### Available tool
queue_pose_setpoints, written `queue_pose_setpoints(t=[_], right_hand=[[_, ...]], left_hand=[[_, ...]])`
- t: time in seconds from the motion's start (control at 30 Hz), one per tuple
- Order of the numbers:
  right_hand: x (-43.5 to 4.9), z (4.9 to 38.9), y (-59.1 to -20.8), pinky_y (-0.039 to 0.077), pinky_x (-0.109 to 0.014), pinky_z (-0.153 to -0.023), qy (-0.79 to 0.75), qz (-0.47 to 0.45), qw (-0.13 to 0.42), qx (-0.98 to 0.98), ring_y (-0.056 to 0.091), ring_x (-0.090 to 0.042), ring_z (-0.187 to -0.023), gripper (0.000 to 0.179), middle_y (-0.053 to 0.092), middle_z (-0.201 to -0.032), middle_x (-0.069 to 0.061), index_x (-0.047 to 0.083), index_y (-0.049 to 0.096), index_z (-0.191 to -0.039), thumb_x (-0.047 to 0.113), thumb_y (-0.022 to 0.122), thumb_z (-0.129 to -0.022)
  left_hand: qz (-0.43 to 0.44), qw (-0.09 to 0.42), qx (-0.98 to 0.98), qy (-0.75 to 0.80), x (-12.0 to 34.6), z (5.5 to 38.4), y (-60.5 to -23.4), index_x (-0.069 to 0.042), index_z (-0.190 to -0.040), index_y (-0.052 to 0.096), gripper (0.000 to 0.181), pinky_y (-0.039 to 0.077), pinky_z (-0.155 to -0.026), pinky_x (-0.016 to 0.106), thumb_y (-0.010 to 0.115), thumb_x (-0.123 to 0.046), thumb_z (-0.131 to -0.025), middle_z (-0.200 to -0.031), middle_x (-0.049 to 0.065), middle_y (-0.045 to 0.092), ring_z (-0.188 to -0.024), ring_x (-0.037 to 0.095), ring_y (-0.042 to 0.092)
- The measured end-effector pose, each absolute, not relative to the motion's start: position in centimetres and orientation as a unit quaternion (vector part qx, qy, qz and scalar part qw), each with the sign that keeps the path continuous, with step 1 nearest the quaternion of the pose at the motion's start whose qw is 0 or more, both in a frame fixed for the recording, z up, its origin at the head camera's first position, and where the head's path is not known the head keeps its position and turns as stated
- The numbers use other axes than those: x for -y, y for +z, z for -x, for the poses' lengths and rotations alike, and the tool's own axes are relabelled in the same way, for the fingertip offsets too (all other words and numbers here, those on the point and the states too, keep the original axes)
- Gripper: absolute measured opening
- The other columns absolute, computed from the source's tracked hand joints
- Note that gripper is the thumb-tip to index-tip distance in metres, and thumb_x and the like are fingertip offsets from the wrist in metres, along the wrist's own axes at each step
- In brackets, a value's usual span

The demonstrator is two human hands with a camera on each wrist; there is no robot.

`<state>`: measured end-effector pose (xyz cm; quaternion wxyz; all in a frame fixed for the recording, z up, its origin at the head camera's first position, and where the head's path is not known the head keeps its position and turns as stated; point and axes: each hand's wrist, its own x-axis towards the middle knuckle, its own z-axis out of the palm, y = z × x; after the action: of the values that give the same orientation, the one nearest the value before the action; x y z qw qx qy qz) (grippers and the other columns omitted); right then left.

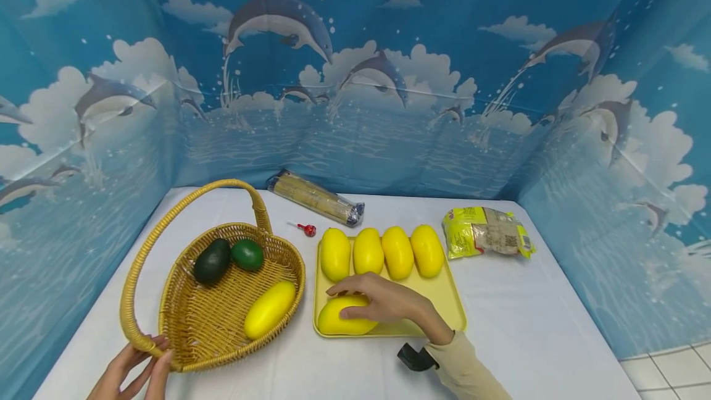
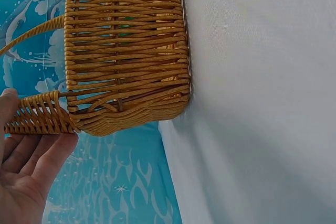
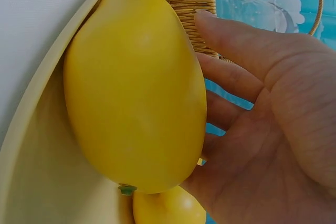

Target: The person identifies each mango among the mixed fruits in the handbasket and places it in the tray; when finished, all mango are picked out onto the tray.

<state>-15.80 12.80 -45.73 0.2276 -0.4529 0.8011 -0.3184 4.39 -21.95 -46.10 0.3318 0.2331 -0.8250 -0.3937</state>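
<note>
At the front left, my left hand point(image 1: 136, 369) grips the foot of the handle point(image 1: 131, 301) on a wicker basket point(image 1: 166, 320); in the left wrist view, thumb and fingers lie on either side of it. Inside are a dark avocado point(image 1: 212, 262), a smaller green fruit point(image 1: 247, 255) and a yellow mango point(image 1: 270, 310). My right hand point(image 1: 383, 299) is over another mango point(image 1: 341, 318) at the front left of a pale yellow tray point(image 1: 428, 331). In the right wrist view, a gap shows between the thumb and that mango point(image 3: 136, 87); the fingertips are partly hidden behind it.
Several mangoes stand in a row along the tray's back, one of them a mango point(image 1: 397, 253) near the middle. Behind lie a red lollipop point(image 1: 308, 229) and a wrapped bundle of sticks point(image 1: 316, 197). A yellow-green packet point(image 1: 489, 231) lies at the back right.
</note>
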Motion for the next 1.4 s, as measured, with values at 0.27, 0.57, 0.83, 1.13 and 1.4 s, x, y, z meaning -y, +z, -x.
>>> queue_pose_setpoints(t=[0.27, 0.57, 0.83, 1.13, 1.4], right_hand=[[-12.8, 15.8, -44.9, 0.053, -0.041, -0.119, -0.33, 0.45, 0.235, -0.796, 0.063, -0.028, -0.136, 0.048, 0.067, -0.147, -0.012, 0.003, 0.061, -0.15, 0.024, 0.071, -0.107], [-12.5, 16.5, -41.9, 0.055, -0.043, -0.115, -0.31, 0.494, 0.198, -0.788, 0.064, -0.031, -0.132, 0.05, 0.064, -0.15, -0.014, 0.004, 0.06, -0.15, 0.024, 0.074, -0.106], [-11.5, 16.7, -38.7, 0.051, -0.036, -0.119, -0.289, 0.529, 0.193, -0.774, 0.058, -0.023, -0.141, 0.052, 0.062, -0.153, -0.01, 0.005, 0.059, -0.151, 0.025, 0.074, -0.106], [-9.2, 16.9, -35.2, 0.046, -0.032, -0.123, -0.251, 0.578, 0.196, -0.751, 0.055, -0.021, -0.144, 0.055, 0.06, -0.155, -0.007, 0.006, 0.057, -0.154, 0.026, 0.074, -0.106], [-6.2, 16.9, -32.9, 0.041, -0.026, -0.124, -0.215, 0.621, 0.216, -0.722, 0.053, -0.017, -0.145, 0.055, 0.06, -0.156, -0.008, 0.005, 0.057, -0.154, 0.024, 0.073, -0.106]], left_hand=[[-0.227, 0.336, 0.826, -0.391, 21.9, -4.5, -46.0, 0.006, -0.125, 0.068, 0.031, 0.043, -0.081, -0.007, 0.078, 0.006, -0.096, -0.116, 0.019, 0.074, -0.104, -0.02, 0.048], [-0.215, 0.347, 0.824, -0.391, 21.9, -4.6, -46.0, 0.007, -0.126, 0.068, 0.033, 0.044, -0.082, -0.006, 0.078, 0.007, -0.095, -0.116, 0.019, 0.074, -0.106, -0.019, 0.049], [-0.218, 0.332, 0.829, -0.394, 22.0, -4.6, -45.9, 0.005, -0.126, 0.068, 0.031, 0.044, -0.082, -0.007, 0.077, 0.005, -0.096, -0.117, 0.018, 0.074, -0.105, -0.02, 0.048], [-0.219, 0.333, 0.828, -0.393, 22.0, -4.6, -45.7, 0.004, -0.128, 0.068, 0.033, 0.044, -0.083, -0.006, 0.078, 0.004, -0.096, -0.116, 0.016, 0.074, -0.106, -0.019, 0.049], [-0.22, 0.323, 0.832, -0.394, 22.2, -4.6, -45.6, 0.003, -0.127, 0.068, 0.032, 0.044, -0.083, -0.007, 0.078, 0.003, -0.097, -0.117, 0.017, 0.075, -0.105, -0.02, 0.048]])
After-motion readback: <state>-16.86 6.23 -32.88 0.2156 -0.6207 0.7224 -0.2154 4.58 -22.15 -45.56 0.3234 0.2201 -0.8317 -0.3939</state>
